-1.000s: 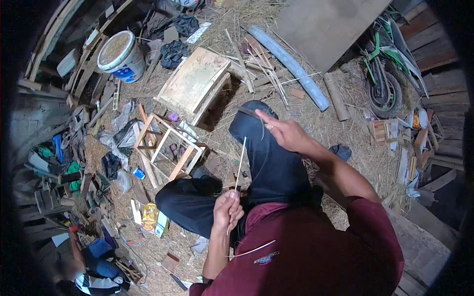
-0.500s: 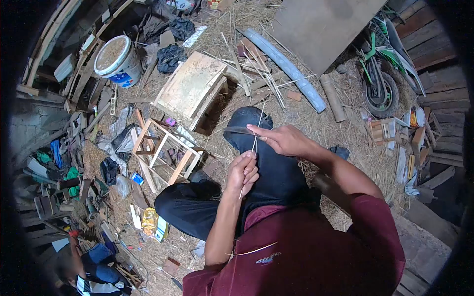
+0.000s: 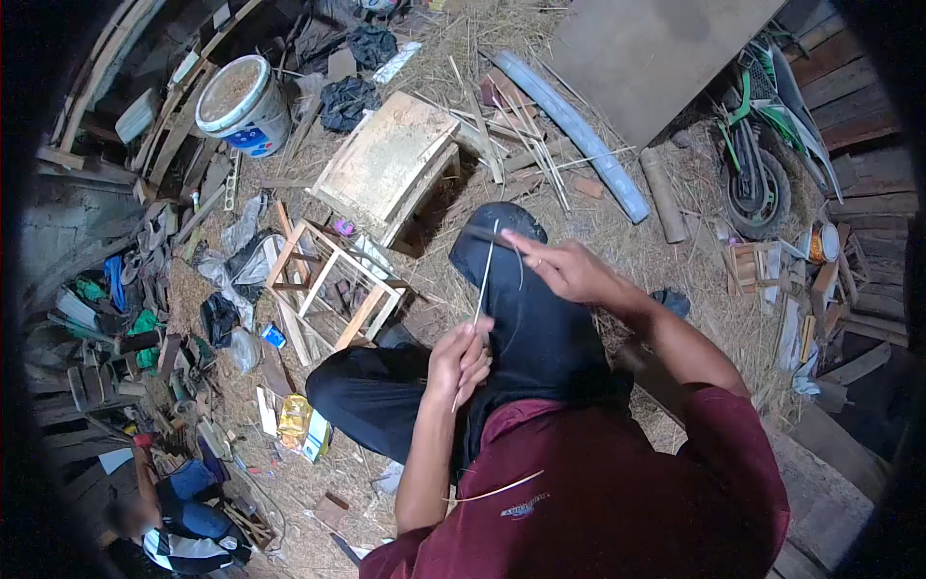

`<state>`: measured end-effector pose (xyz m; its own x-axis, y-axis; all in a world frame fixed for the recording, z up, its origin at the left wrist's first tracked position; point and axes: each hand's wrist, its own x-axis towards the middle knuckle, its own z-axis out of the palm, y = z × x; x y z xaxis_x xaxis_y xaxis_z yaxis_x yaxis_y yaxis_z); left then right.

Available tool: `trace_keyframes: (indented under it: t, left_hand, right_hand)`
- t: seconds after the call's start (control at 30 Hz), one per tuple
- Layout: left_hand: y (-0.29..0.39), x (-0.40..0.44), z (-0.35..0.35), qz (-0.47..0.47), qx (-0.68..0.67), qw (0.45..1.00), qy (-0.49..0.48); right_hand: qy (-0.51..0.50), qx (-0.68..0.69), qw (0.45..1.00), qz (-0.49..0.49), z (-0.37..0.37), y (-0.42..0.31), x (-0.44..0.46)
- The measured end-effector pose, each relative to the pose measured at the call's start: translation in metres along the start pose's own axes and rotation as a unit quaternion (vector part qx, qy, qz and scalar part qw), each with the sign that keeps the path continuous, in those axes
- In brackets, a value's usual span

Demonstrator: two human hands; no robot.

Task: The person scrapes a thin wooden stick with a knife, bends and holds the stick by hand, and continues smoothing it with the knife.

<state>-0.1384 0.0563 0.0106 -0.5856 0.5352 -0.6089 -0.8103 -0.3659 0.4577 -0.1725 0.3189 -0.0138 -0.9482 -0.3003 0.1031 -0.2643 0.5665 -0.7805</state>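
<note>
My left hand [image 3: 460, 365] is closed around a thin pale strip [image 3: 485, 282], apparently bamboo or cane. The strip rises from the fist over my dark-trousered knee [image 3: 521, 328], and its lower end sticks out below the hand. In my right hand [image 3: 567, 270] is a knife [image 3: 479, 233], its dark blade blurred and pointing left across the strip's upper part. The index finger stretches along the blade; the handle is hidden in the palm. A fine curved sliver hangs beside the strip, below the right fingers.
Ahead stand a wooden box-like stool [image 3: 391, 159] and an open wooden frame [image 3: 338, 285]. A white bucket [image 3: 241, 108] is at upper left, a green motorbike [image 3: 757, 145] at upper right. Straw and scraps litter the floor. Another person [image 3: 183, 511] sits at lower left.
The right hand and knife have moved slightly up and right, away from the left hand. The left hand has dropped a little, exposing more strip between them. The view has shifted slightly.
</note>
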Motion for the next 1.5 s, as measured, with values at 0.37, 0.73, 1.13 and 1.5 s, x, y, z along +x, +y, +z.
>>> trace_keyframes:
  t: [0.37,0.73,1.13,1.5]
  left_hand:
    - [-0.004,0.041,0.025,0.014,0.087,0.996,-0.031]
    - [-0.018,-0.008,-0.009,0.039,0.104,0.994,-0.021]
    - [-0.013,0.045,0.03,0.062,0.154,0.986,0.017]
    - [-0.036,-0.015,-0.012,0.157,0.301,0.938,0.066]
  right_hand:
    - [-0.069,-0.118,0.989,0.064,-0.01,-0.019,-0.007]
    - [0.013,0.008,0.999,0.044,-0.004,-0.021,-0.003]
    - [-0.08,-0.116,0.99,0.03,-0.008,-0.019,-0.01]
    - [-0.008,-0.037,0.999,0.038,-0.006,-0.017,-0.009]
